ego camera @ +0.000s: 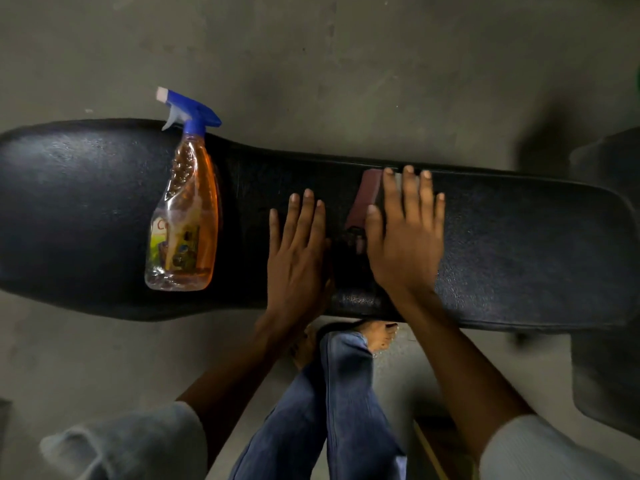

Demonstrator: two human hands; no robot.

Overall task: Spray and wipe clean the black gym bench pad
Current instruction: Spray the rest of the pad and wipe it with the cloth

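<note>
The long black textured vinyl gym bench pad [519,244] spans the frame above a grey concrete floor [346,64]. A clear plastic spray bottle of orange liquid with a blue trigger [187,209] lies on its left part. The left hand [298,251] rests flat, grip wide, holding nothing. The right hand [405,233] presses flat on a reddish-brown cloth [363,199] mid-pad, fingers spread.
</note>
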